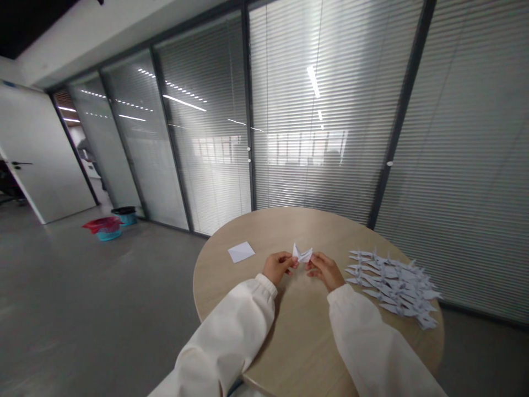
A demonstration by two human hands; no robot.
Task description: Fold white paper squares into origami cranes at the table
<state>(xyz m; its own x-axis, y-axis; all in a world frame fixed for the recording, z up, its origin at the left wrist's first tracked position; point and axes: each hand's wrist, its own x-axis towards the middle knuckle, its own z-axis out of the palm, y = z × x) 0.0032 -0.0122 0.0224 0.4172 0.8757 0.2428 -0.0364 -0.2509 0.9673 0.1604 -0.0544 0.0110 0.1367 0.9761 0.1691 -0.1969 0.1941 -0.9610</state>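
A small folded white paper (303, 255), shaped like a partly folded origami crane with two points spread upward, is held over the middle of the round table. My left hand (281, 267) pinches its left side between thumb and fingers. On the opposite side, my right hand (325, 269) grips the other point, its fingers curled. To the left lies a flat sheet of white paper (241, 252). Many finished white paper cranes (392, 284) sit in a dense group of rows to the right of my right hand.
The round wooden table (231, 286) stands against a glass partition with blinds (322, 110). On the floor at left are a blue basket with a red liner (108, 229) and another with a black liner (127, 216). A white door (45, 160) stands open beyond them.
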